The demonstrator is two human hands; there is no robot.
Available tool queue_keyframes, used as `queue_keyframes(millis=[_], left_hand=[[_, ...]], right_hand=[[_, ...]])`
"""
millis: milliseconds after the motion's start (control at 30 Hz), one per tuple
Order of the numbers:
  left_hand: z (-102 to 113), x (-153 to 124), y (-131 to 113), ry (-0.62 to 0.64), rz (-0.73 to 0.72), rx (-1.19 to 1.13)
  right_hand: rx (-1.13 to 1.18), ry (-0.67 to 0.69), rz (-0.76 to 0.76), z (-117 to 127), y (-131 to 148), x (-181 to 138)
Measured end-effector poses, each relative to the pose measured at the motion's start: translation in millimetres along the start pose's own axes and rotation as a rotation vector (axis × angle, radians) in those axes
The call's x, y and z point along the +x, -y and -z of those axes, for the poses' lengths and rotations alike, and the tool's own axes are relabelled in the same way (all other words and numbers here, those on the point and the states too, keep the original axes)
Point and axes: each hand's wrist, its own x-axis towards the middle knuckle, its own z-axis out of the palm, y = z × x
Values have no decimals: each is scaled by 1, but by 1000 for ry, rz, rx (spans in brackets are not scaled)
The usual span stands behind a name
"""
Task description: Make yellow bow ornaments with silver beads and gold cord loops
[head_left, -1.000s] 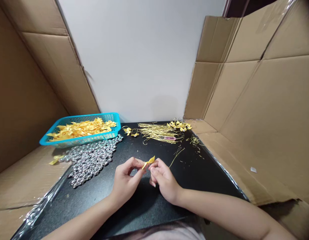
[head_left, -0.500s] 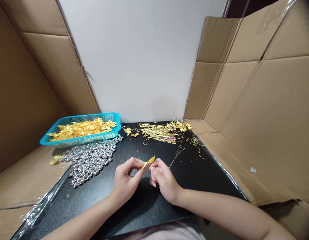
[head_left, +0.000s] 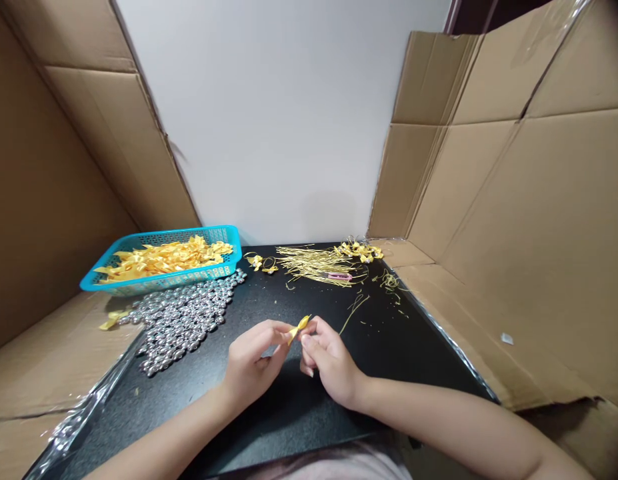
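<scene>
A small yellow ribbon bow [head_left: 299,327] is held up between my two hands, above the black tabletop. My left hand [head_left: 256,357] pinches its near-left end between thumb and fingers. Close against the bow's right side, my right hand [head_left: 333,363] has thumb and forefinger pressed together and the other fingers curled; whatever sits in that pinch is too small to make out. Left of my hands lies a sheet of shiny silver beads [head_left: 189,320]. Behind it stands a turquoise basket [head_left: 159,285] heaped with yellow ribbon bows [head_left: 163,257].
Gold cords [head_left: 309,263] lie at the back with a pink clip-like tool [head_left: 340,277] on them. Finished-looking bows with beads [head_left: 359,251] are piled behind. Cord scraps [head_left: 390,281] litter the right. Cardboard walls [head_left: 519,200] flank the table [head_left: 389,353].
The bow has turned slightly in the fingers and sits a little lower. My left hand's fingers have shifted around it; my right hand has barely moved.
</scene>
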Motion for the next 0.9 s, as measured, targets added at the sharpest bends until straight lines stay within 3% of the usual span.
queue_keyframes(millis=[167, 333, 767, 900], left_hand=[[4, 4, -3, -2, -122, -4], [4, 5, -7, -24, -165, -47], [3, 3, -10, -35, -39, -148], [1, 3, -11, -20, 74, -193]], right_hand=[[-82, 5, 52, 1, 3, -6], [-305, 19, 188, 6, 5, -9], [-492, 33, 274, 5, 14, -13], [-484, 28, 267, 5, 13, -13]])
